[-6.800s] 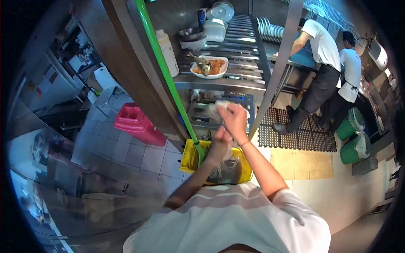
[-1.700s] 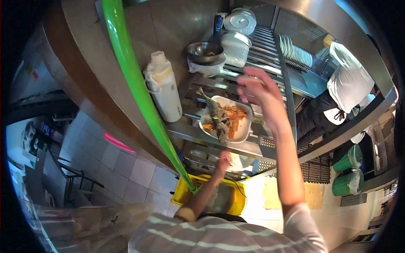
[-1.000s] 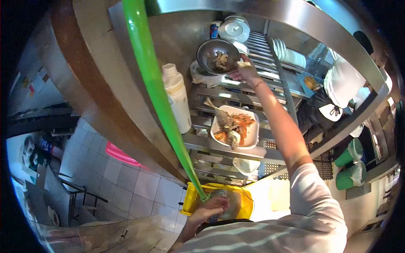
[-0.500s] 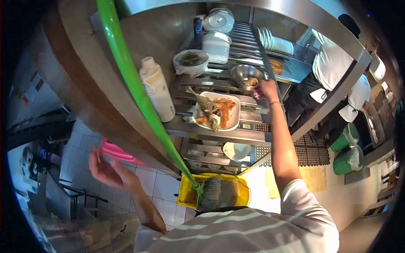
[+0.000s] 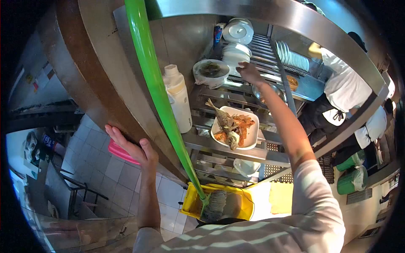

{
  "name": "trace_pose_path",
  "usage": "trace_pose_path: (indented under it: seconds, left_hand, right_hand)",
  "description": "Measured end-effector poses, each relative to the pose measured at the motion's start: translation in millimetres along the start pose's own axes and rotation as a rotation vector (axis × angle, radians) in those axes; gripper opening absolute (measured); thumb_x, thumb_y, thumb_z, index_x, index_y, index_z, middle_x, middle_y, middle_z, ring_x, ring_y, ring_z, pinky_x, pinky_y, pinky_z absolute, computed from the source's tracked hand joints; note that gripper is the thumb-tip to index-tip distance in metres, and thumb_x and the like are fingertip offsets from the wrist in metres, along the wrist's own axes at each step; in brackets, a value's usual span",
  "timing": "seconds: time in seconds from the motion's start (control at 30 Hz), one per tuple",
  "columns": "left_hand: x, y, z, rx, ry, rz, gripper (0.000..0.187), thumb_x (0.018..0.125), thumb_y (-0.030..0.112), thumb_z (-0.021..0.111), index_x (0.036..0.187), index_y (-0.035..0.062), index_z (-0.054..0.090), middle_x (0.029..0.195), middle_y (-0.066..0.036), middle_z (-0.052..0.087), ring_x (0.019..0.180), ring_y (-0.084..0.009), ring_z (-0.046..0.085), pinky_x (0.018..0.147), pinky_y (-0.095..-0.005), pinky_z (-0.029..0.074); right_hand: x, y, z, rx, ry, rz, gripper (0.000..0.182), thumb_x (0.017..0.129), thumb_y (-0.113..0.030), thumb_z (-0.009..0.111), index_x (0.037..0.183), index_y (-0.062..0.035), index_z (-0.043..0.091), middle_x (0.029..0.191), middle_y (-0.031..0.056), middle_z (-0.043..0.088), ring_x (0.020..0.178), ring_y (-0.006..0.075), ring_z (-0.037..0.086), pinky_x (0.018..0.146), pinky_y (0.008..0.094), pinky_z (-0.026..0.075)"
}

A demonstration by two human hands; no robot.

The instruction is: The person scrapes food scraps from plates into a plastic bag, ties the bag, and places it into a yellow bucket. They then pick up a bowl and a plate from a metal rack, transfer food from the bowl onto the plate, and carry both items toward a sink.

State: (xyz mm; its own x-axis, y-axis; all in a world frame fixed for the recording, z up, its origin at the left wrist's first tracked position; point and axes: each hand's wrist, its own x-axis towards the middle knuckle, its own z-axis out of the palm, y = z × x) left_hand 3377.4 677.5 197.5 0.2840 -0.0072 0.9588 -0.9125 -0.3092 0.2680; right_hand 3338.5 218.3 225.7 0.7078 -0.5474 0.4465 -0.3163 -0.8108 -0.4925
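My left hand (image 5: 133,147) is open, its palm and fingers against the brown-edged counter side, near a pink object (image 5: 120,152). My right hand (image 5: 249,72) reaches over the slatted metal shelf, beside the stack of white plates (image 5: 236,55); its fingers are bent and what they hold, if anything, cannot be made out. Under my right forearm lies a metal bowl (image 5: 274,90), partly hidden. A white dish (image 5: 252,142) with fish remains and orange scraps stands nearer me. Left of the plates sits a plastic-wrapped bowl (image 5: 211,71) with dark contents.
A green pole (image 5: 158,92) runs down to a mop (image 5: 214,206) in a yellow bucket (image 5: 192,200). A white bottle (image 5: 179,101) stands on the shelf's left. Two people (image 5: 346,80) in white shirts stand at the right, near green bins (image 5: 346,181). Racked plates (image 5: 291,57) stand behind.
My right hand has moved from the metal bowl's rim up and left to the plate stack. My left hand has come to the counter side. The view has shifted.
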Motion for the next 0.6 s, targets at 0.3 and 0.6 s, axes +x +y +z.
trace_pose_path:
  seconds: [0.3, 0.6]
  left_hand:
    - [-11, -17, 1, 0.081, 0.048, 0.048, 0.064, 0.095, 0.035, 0.041, 0.141, -0.0018, 0.017, 0.148, -0.026, 0.011, 0.137, -0.0416, 0.013, 0.109, -0.0522, 0.011]
    - [-11, -22, 8, -0.065, 0.084, 0.063, 0.06, 0.095, 0.032, 0.042, 0.141, 0.0024, 0.018, 0.148, -0.026, 0.009, 0.137, -0.0402, 0.012, 0.11, -0.0513, 0.014]
  right_hand:
    - [23, 7, 60, 1.097, -0.576, 0.653, 0.08, 0.083, -0.051, 0.05, 0.142, -0.0107, 0.015, 0.143, 0.0208, 0.025, 0.1, 0.0453, 0.057, 0.081, 0.0546, 0.049]
    - [27, 5, 66, 1.369, -0.651, 0.793, 0.074, 0.071, -0.034, 0.052, 0.133, 0.0011, 0.031, 0.124, 0.0269, 0.044, 0.104, 0.0424, 0.054, 0.09, 0.0501, 0.047]
